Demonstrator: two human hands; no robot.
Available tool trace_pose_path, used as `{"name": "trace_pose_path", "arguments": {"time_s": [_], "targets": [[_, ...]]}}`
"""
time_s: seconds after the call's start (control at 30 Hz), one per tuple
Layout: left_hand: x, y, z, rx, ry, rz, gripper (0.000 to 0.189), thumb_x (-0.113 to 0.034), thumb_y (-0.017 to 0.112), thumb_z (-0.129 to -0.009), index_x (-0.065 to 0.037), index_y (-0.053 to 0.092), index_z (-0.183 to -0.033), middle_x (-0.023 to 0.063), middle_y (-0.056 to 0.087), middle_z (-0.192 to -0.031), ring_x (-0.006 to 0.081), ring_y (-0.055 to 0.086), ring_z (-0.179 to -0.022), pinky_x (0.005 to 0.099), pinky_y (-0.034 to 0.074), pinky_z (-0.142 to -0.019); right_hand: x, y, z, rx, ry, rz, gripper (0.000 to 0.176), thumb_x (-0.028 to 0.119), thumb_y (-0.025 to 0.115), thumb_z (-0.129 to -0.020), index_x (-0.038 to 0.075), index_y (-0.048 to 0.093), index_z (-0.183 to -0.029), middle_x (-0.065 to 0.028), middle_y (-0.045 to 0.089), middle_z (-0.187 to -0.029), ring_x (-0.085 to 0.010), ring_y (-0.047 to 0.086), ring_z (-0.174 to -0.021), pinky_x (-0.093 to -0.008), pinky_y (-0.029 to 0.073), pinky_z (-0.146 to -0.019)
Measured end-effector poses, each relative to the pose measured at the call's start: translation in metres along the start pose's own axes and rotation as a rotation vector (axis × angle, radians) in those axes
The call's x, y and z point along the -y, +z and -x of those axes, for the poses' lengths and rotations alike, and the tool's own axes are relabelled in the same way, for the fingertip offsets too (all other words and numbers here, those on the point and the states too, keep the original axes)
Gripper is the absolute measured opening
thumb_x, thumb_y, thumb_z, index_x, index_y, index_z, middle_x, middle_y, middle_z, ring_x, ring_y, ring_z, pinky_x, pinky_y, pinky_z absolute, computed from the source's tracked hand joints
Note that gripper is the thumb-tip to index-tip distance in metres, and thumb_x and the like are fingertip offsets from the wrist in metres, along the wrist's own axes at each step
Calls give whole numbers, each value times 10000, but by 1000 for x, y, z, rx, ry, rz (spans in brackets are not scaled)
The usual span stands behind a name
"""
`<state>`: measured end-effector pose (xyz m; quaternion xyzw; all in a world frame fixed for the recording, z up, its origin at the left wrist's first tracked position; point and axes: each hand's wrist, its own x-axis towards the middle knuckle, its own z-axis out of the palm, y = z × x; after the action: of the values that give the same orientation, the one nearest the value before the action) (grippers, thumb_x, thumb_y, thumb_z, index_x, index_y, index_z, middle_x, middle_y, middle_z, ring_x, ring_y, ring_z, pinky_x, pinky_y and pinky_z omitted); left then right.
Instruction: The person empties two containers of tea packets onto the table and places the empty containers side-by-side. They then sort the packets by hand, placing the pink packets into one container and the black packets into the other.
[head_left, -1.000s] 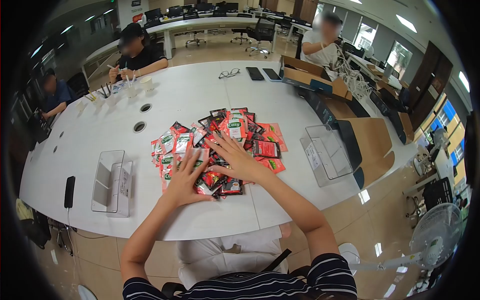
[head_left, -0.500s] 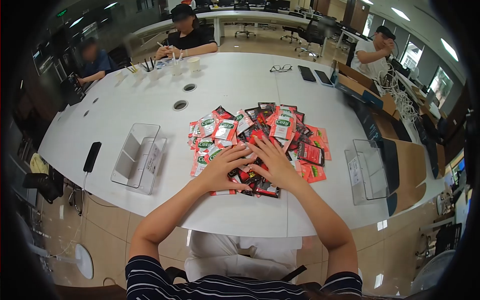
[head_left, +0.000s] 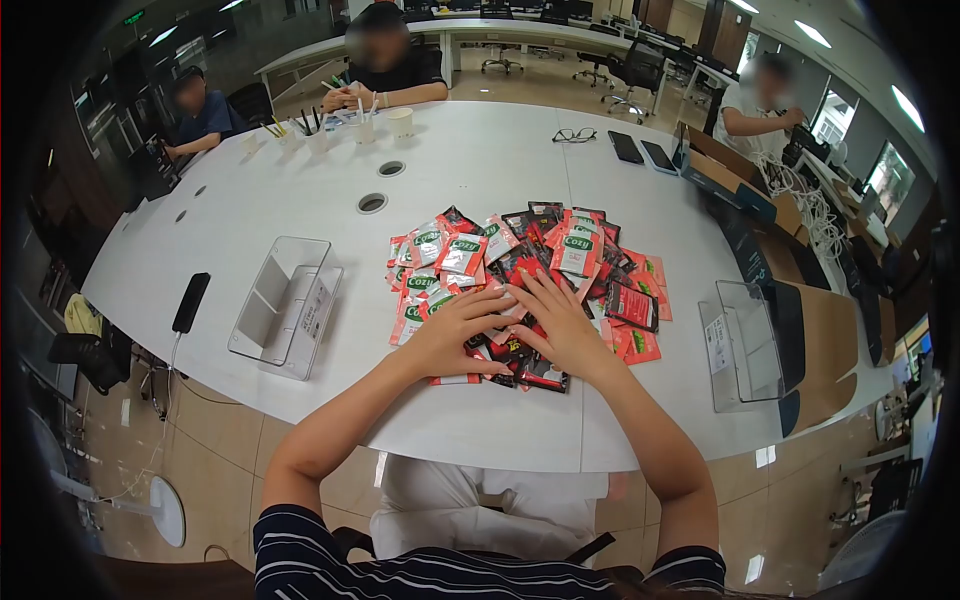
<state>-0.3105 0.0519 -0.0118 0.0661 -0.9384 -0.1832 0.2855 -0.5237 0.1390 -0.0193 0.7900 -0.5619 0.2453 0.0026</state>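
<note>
A loose heap of sachets lies on the white table in front of me. Some are red and white Cozy sachets (head_left: 463, 254); others are black and red sachets (head_left: 632, 305). My left hand (head_left: 455, 332) rests on the near left part of the heap, fingers spread. Beside it my right hand (head_left: 562, 325) lies on the middle of the heap, fingers also stretched out. The fingertips of both hands come close together over the sachets, and neither hand grips one. The sachets beneath my palms are partly hidden.
A clear plastic bin (head_left: 285, 308) stands left of the heap, another clear bin (head_left: 745, 345) right of it. Beyond are a cabled black phone (head_left: 191, 302), eyeglasses (head_left: 574, 135), two phones (head_left: 626, 148), pen cups (head_left: 316, 140) and open cardboard boxes (head_left: 822, 350). Several people sit around the table.
The view has shifted slightly, so the table appears a little further right. Both hands stay spread on the heap with barely any movement. The person at the right has lowered their hands from their face.
</note>
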Motion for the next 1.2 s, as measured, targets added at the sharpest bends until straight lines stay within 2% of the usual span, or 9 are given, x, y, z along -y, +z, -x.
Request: {"name": "trace_pose_path", "arguments": {"time_s": [0.43,0.53,1.1,1.2], "targets": [[-1,0,0,1,-1,9,668,-370,822,-667,-119,596,-1244,98,500,-1385,307,411,-1329,472,326,-1100,1,0,1,-6,1,-6,575,410,529,-936,145,387,-1426,-177,347,-1474,-360,299,-1373,-495,201,-1131],[0,-1,0,14,15,-27,670,-384,807,-696,-135,580,-1276,107,497,-1383,291,414,-1326,443,342,-1095,1,0,1,-11,-2,-1,572,409,531,-935,145,392,-1424,-178,351,-1471,-360,308,-1368,-495,205,-1129],[-1,-2,-1,1,23,-33,651,-343,840,-653,-112,612,-1218,116,518,-1360,302,443,-1303,459,368,-1072,1,1,2,-7,1,12,566,407,525,-937,152,390,-1425,-178,339,-1477,-361,303,-1371,-505,215,-1124],[-2,-2,1,-2,0,-25,647,-334,840,-651,-111,614,-1215,103,526,-1354,296,447,-1300,453,372,-1068,3,-2,1,-28,-4,24,558,402,522,-940,137,400,-1416,-181,388,-1443,-345,340,-1353,-505,224,-1120]]}}
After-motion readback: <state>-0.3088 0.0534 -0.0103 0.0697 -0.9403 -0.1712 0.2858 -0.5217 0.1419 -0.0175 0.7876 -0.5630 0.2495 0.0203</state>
